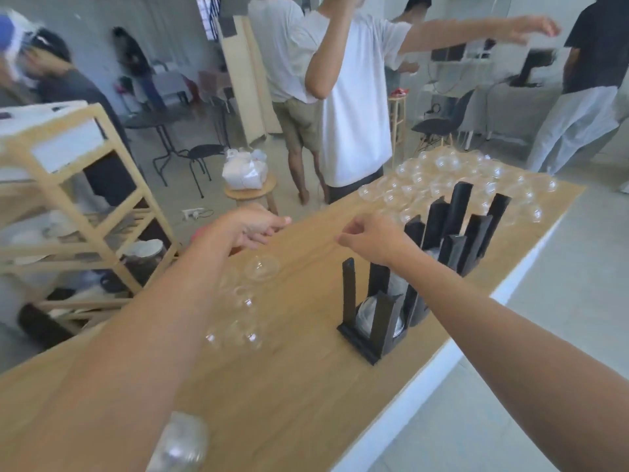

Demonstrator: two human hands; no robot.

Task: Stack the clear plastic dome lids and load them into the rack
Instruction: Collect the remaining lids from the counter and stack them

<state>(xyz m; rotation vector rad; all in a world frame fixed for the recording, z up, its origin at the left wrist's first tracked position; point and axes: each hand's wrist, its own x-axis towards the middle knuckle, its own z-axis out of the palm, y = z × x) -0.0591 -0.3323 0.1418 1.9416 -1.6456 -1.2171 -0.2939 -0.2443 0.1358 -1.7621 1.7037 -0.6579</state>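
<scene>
A big heap of clear dome lids (456,185) lies at the far end of the wooden table (306,386). Several loose lids (262,267) sit near the table's left edge, below my left hand (252,228), which reaches forward with fingers loosely curled and nothing visibly in it. My right hand (371,236) hovers over mid-table, fingers bent, holding nothing I can see. A black rack (381,315) with upright posts holds stacked lids; a second black rack (456,229) stands just beyond it, to the right of my right hand. One blurred lid (180,444) is near the bottom.
A person in a white shirt (354,107) stands at the table's far left edge. A wooden shelving unit (78,212) stands to the left. A round stool (252,192) carries white bags. The table's white right edge (442,362) borders open floor.
</scene>
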